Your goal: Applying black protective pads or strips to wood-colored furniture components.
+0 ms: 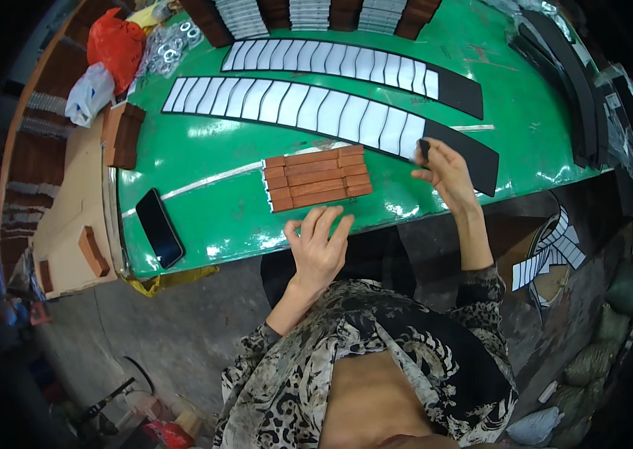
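Observation:
Near the table's front edge, my left hand [315,251] has its fingers bent but apart, with nothing seen in them. Just beyond its fingertips lies a block of reddish-brown wooden pieces [316,178], set side by side, with a pale edge on their left. My right hand [447,176] pinches a small dark piece [425,148] between thumb and fingers. It is raised over the right part of the nearer long black strip [286,105], which carries a row of white, wavy-edged patches. A second such strip [331,60] lies behind it.
Stacks of brown and silvery pieces [309,15] stand at the back. A phone [160,228] lies front left, beside cardboard [69,202] bearing wooden pieces. Bags [114,49] and metal rings [170,46] sit far left. Black strips [567,90] are piled at the right edge.

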{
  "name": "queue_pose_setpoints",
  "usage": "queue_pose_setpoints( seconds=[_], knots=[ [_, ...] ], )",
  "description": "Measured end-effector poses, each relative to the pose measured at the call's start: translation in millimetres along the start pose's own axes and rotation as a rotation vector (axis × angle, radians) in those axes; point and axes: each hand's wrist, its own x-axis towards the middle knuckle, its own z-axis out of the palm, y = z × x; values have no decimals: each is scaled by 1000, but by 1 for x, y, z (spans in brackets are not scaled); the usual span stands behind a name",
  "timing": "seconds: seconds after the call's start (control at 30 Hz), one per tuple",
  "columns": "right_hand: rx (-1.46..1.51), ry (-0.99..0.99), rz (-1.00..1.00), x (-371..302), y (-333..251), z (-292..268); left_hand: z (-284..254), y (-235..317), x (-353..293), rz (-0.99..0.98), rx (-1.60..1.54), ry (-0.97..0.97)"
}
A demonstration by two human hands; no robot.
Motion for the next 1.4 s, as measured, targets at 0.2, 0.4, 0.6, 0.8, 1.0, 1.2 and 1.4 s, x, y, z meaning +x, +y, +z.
queue_pose_setpoints(
  seconds=[0.2,0.4,0.6,0.8,1.0,1.2,1.4],
  knots=[
    [-837,-192,-242,-26,22,43,16,-4,1,-57,243,-104],
    [-1270,-150,-700,-28,31,64,28,-7,-9,-47,279,-55],
    [-1329,-110,-792,-22,33,72,39,-16,-15,-33,268,23],
    [-1352,-100,-781,-18,37,71,46,-24,-18,1,255,65],
    [-1362,-113,-797,-16,38,73,47,-25,-20,-5,259,59],
    [-1390,-118,-802,-14,37,75,48,-25,-20,1,271,59],
    [-1392,-120,-800,-14,39,74,50,-24,-21,-34,287,81]
  ],
)
